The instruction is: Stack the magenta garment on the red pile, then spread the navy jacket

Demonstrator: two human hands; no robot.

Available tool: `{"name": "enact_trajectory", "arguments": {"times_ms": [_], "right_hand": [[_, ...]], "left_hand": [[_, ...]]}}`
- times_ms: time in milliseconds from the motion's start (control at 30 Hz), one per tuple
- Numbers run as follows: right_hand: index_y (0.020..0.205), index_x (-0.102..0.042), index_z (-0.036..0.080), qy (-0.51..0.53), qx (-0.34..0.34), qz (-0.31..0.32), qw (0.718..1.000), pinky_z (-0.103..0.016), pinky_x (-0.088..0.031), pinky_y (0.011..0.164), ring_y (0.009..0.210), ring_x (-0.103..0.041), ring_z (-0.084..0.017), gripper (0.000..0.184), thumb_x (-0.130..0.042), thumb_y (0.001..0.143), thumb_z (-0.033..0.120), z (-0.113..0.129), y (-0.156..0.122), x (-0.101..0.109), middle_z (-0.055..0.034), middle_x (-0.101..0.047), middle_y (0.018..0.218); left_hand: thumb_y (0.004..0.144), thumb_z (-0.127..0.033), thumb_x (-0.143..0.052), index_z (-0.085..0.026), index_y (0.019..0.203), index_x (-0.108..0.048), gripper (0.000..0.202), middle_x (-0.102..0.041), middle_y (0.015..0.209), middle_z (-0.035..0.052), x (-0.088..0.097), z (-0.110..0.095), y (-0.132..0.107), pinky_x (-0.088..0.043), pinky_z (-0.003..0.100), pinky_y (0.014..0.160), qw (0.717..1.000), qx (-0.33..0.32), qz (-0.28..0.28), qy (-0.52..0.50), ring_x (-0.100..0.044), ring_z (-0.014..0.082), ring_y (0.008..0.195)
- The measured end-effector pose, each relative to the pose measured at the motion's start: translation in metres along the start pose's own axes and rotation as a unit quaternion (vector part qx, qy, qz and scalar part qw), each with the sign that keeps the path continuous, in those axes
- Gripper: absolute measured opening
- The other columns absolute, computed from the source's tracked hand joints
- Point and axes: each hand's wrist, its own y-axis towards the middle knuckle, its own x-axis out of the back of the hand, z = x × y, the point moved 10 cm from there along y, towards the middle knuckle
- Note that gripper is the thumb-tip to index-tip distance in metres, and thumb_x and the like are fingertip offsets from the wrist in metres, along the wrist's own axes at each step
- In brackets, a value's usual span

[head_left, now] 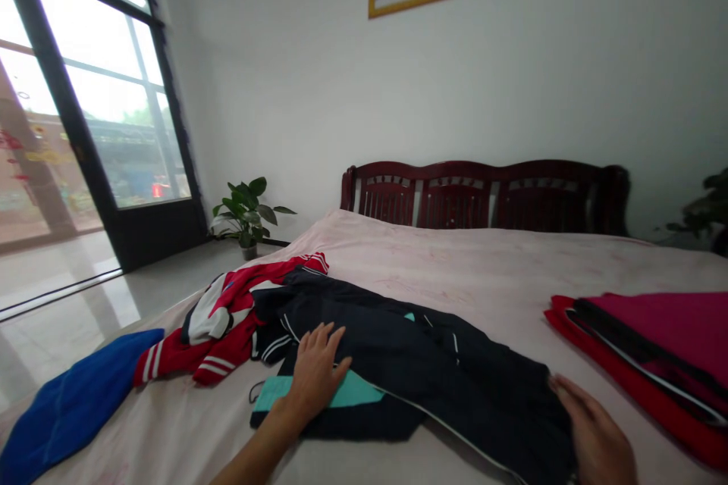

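A dark navy garment [432, 364] with thin white piping and teal panels lies spread across the pink bed sheet [455, 265]. My left hand [315, 377] rests flat on its left part, fingers stretched out over the teal panel. My right hand [594, 436] lies open on the garment's right end near the bottom edge of the view, palm down. A red, white and navy jacket [227, 318] lies crumpled just left of the dark garment.
A blue cloth [73, 402] lies at the bed's near left corner. Folded red and magenta clothes [654, 356] are stacked at the right. A dark wooden headboard [483, 193] stands against the wall, a potted plant [247, 216] beside a large glass door [85, 114].
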Motion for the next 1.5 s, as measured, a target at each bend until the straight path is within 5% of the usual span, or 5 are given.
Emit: {"name": "enact_trajectory", "arguments": {"times_ms": [100,200,733,1500], "right_hand": [[0.112,-0.066,0.015,-0.087,-0.016,0.023,0.996,-0.05,-0.04,0.107,0.114,-0.06,-0.036,0.061,-0.06,0.065,0.053,0.003,-0.003,-0.007,-0.0141,-0.068,0.119],[0.112,-0.068,0.016,-0.118,-0.012,0.028,0.993,-0.048,-0.044,0.102,0.108,-0.063,-0.036,0.061,-0.057,0.063,0.052,0.004,-0.002,-0.009,-0.0134,-0.07,0.115],[0.105,-0.071,0.02,-0.203,-0.014,0.04,0.978,-0.044,-0.052,0.076,0.086,-0.069,-0.034,0.055,-0.051,0.065,0.051,0.011,-0.002,-0.009,-0.0113,-0.074,0.097],[0.102,-0.07,0.025,-0.219,-0.02,0.068,0.973,-0.046,-0.052,0.07,0.079,-0.07,-0.034,0.049,-0.05,0.068,0.052,0.013,-0.001,-0.012,-0.0102,-0.074,0.095]], "left_hand": [[0.088,-0.036,-0.053,-0.022,0.132,-0.058,0.047,-0.058,0.139,0.0122,-0.037,0.024,-0.011,-0.031,0.054,0.113,0.997,0.035,0.048,0.058,-0.046,0.0317,0.134],[0.09,-0.035,-0.05,-0.021,0.133,-0.058,0.046,-0.058,0.139,0.011,-0.05,0.026,-0.016,-0.03,0.051,0.114,0.996,0.025,0.054,0.065,-0.047,0.0301,0.134],[0.09,-0.031,-0.051,-0.021,0.134,-0.057,0.046,-0.057,0.14,0.01,-0.048,0.025,-0.019,-0.029,0.05,0.116,0.996,0.009,0.077,0.041,-0.046,0.0281,0.135],[0.09,-0.031,-0.051,-0.022,0.136,-0.054,0.047,-0.055,0.143,0.0099,-0.047,0.023,-0.021,-0.029,0.051,0.116,0.996,0.002,0.083,0.04,-0.044,0.0282,0.136]]}}
